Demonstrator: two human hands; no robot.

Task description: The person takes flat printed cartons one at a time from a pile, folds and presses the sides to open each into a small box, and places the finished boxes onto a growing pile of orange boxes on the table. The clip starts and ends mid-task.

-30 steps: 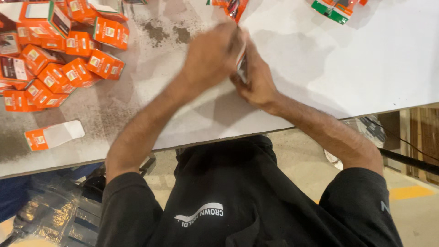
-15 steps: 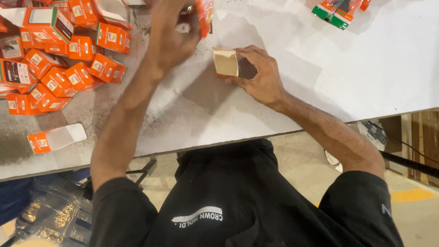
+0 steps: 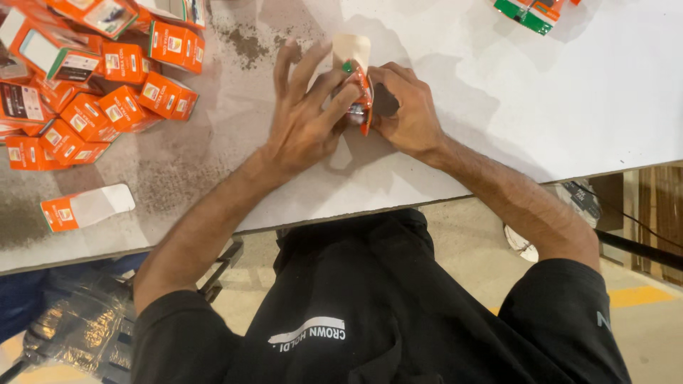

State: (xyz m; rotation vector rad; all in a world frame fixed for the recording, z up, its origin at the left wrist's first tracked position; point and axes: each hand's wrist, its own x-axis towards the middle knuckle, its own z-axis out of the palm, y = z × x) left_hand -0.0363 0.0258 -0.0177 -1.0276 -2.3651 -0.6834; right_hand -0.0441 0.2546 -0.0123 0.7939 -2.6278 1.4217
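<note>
Many small orange boxes (image 3: 85, 99) sat heaped at upper left of the frame on the table (image 3: 605, 107). One flat orange-and-white carton (image 3: 87, 208) lay alone at lower left, well apart from the heap. Left hand (image 3: 302, 117) at upper centre had fingers spread, thumb and forefinger pinching an orange carton (image 3: 361, 89) with its pale flap open. Right hand (image 3: 405, 110) gripped the same carton from the other side, fingers curled. Contents unclear. Green-orange packs (image 3: 530, 13) sat at the upper right edge.

Heap of orange boxes (image 3: 92, 85) on white table (image 3: 569, 107)
</note>
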